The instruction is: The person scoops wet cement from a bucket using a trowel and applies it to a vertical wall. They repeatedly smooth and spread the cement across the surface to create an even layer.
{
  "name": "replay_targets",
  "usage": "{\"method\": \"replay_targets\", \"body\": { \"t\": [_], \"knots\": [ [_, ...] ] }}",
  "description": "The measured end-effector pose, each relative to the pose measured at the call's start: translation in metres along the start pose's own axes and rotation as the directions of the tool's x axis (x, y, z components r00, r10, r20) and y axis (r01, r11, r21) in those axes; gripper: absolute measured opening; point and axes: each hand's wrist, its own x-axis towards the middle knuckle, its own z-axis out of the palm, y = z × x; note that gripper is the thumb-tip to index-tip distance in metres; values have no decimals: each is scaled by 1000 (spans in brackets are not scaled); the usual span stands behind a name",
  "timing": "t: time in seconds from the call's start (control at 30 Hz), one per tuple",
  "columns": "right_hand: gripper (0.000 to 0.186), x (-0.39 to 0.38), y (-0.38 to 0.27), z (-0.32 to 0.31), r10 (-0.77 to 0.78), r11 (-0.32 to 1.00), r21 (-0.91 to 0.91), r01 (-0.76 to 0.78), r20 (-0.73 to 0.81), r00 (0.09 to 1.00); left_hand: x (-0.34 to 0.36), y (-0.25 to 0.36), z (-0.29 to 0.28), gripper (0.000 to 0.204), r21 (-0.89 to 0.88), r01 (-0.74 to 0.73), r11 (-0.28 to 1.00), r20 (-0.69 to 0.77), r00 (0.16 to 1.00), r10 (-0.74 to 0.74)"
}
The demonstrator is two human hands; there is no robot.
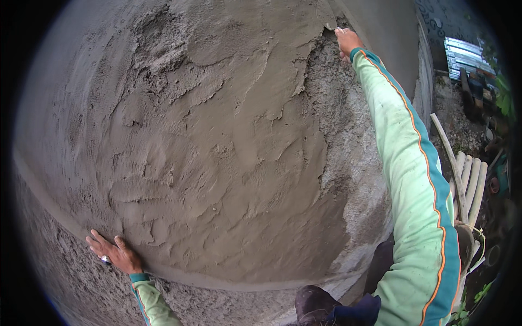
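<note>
A wall coated with uneven wet grey mortar (pixel 228 146) fills the middle, with a rough, thinly covered strip (pixel 353 136) along its right. My right hand (pixel 345 43) is up at the top, closed on a metal trowel (pixel 329 16), whose blade touches the mortar edge and is partly hidden. At the lower left, my left hand (pixel 114 251) lies with fingers spread on the mortar beside the smooth border band (pixel 60 212); a ring is on one finger.
Below are my feet, one in a dark shoe (pixel 315 304). At the right stand pale poles (pixel 465 179), plants (pixel 503 95) and a corrugated metal sheet (pixel 467 54). A rough grey surface (pixel 185 299) runs along the bottom left.
</note>
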Motion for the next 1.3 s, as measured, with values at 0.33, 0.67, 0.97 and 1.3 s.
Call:
{"method": "replay_targets", "body": {
  "t": [0.33, 0.67, 0.97, 1.3],
  "knots": [
    [46, -100, 72, -21, 156, 975, 148, -164, 62, 986, 1, 10, -7, 87, -43, 28, 999, -8, 1000, -28],
    [46, -69, 32, 54, -148, 989, 0, 150, -145, 978, -1, 7, -3, 90, -58, 63, 996, 4, 998, -63],
    [52, 58, -10, 19, -8, 1000, -18, 6, -153, 988, 3, 13, -2, 88, -74, -29, 997, -12, 1000, 28],
    [50, -28, -4, -15, 259, 938, 185, -295, 194, 946, 1, 8, -5, 87, -40, 46, 998, 13, 999, -46]
  ]
}}
